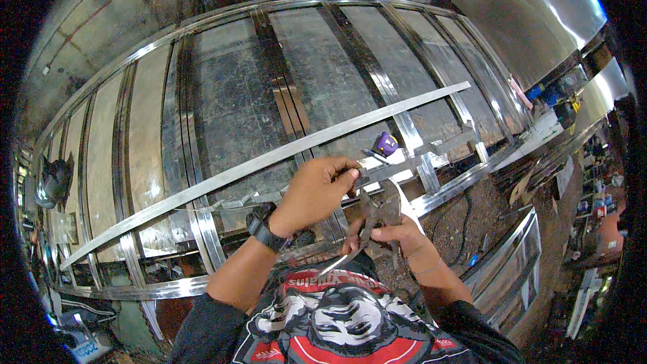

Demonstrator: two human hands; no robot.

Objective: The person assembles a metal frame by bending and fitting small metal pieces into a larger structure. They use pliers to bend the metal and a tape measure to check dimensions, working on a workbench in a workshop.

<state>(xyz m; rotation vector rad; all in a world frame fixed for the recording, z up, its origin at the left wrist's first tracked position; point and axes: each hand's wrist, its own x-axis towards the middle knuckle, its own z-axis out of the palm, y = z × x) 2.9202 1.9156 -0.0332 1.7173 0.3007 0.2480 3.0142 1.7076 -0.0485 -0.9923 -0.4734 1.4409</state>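
A silver, mirror-bright metal frame of parallel bars gleams over dull grey sheet panels, crossed by a pale silver strip. A purple tape measure sits among them. The dark steel pliers show worn grey. A black wristwatch meets a black shirt printed in red, white and grey.

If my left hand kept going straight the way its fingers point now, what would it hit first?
The left hand points right, pinching a small metal piece. Just beyond lies the short steel strip on the frame, probably first, though depth is unclear.
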